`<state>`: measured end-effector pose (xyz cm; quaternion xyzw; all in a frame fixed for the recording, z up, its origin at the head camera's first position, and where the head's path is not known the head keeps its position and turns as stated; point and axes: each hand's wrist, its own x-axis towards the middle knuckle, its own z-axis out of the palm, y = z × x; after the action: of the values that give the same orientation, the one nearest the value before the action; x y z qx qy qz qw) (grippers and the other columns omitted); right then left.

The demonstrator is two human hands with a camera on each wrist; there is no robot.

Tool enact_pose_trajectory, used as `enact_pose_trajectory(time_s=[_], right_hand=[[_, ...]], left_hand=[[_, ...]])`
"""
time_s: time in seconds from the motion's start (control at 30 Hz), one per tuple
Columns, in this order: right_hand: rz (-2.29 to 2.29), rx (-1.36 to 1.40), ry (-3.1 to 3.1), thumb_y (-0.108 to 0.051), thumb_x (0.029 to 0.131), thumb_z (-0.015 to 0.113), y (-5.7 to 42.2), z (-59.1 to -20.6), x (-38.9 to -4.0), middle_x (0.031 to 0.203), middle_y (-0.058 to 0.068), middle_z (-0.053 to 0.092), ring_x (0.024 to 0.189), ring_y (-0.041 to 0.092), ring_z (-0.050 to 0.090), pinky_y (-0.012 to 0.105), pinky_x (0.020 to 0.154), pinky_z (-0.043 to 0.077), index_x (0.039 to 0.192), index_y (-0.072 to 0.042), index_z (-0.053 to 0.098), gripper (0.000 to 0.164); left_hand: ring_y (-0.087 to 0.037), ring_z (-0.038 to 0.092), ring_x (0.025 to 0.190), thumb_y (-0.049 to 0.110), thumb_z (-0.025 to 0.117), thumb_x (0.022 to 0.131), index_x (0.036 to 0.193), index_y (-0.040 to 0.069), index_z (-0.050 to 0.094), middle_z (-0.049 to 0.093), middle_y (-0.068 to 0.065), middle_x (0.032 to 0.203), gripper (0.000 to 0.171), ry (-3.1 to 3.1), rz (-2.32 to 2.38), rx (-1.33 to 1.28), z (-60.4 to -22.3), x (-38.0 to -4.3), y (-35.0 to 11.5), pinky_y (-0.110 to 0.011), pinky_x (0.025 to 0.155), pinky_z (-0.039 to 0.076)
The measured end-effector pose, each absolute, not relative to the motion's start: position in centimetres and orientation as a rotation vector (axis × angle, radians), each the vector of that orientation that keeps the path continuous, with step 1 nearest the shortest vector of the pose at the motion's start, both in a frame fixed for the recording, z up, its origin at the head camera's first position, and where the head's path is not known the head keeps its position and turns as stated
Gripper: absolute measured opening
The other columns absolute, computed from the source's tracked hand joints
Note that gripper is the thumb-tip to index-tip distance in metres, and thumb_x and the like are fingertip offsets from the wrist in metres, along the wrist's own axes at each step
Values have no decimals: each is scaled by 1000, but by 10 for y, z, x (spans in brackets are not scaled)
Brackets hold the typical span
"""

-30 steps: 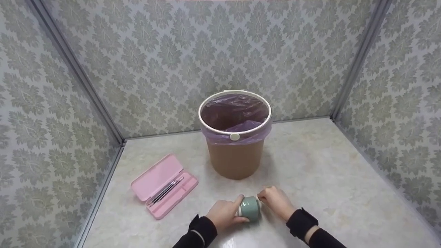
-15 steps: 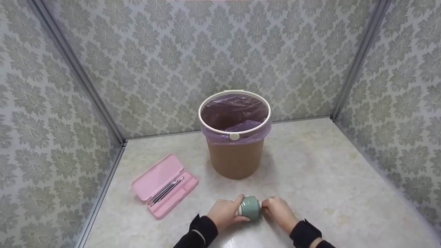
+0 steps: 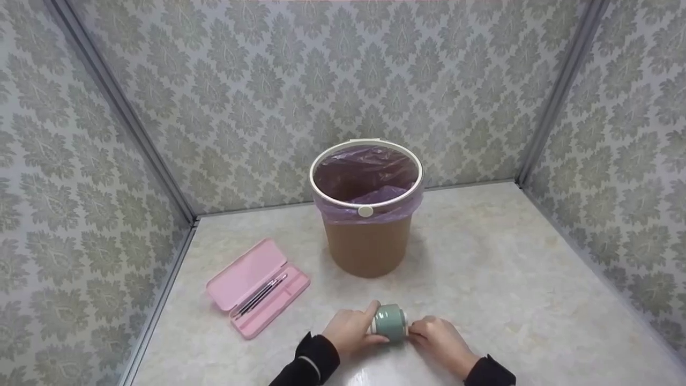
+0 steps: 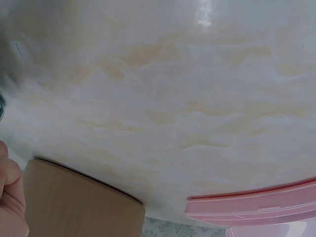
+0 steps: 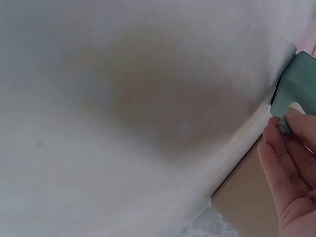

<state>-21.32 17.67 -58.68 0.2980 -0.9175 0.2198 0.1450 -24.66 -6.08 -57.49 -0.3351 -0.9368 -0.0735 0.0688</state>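
Note:
My left hand [image 3: 347, 331] holds a green hand-crank pencil sharpener [image 3: 389, 323] low over the table, thumb and fingers on either side of its pale-banded left end. At its other end, my right hand [image 3: 442, 339] pinches the small crank knob [image 5: 282, 129] between thumb and fingers. In the right wrist view, the green sharpener body [image 5: 298, 81] shows just beyond the fingertips. Inside the sharpener's left end nothing shows, as the left palm covers it. Only part of a hand [image 4: 10, 200] appears at the left wrist view's edge.
An open pink pencil case [image 3: 246, 276] lies to the left with several dark pencils [image 3: 261, 296] in it. Behind the hands stands a brown bin [image 3: 367, 246] with a purple liner [image 3: 343, 215]. Patterned wall panels [image 3: 343, 80] enclose the pale marbled table [image 3: 498, 252].
My right hand has swung down and slightly right at the sharpener's crank end. The left hand and sharpener stay almost where they were.

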Motion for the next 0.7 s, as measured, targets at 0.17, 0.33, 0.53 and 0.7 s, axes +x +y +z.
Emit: enact_pose_trajectory(time_s=[0.17,0.33,0.53,0.7], right_hand=[[584,943,-2547,-15,77,70,180,-587,-209,71,-8,65,67,4,58,19,60,47,80,-18,71,4],[540,966,-2493,-14,74,72,184,-579,-203,73,-8,67,68,4,59,18,61,47,82,-16,72,8],[581,982,-2465,-13,77,71,185,-556,-202,75,-10,67,71,2,60,17,62,48,84,-19,71,9],[557,982,-2447,-14,76,71,186,-545,-207,76,-11,67,71,2,61,17,62,48,84,-22,71,11]], left_hand=[[-12,53,46,69,53,74,120,18,39,62,4,62,70,-2799,-213,-1006,-575,-245,-60,-26,45,39],[-12,52,46,69,52,75,120,18,39,62,4,61,69,-2782,-231,-1022,-573,-244,-58,-26,44,37],[-12,53,47,69,52,74,119,19,39,63,3,63,69,-2800,-215,-978,-570,-245,-59,-26,46,39],[-12,52,46,68,53,74,121,18,39,63,4,62,70,-2778,-189,-998,-575,-244,-59,-25,44,37]])
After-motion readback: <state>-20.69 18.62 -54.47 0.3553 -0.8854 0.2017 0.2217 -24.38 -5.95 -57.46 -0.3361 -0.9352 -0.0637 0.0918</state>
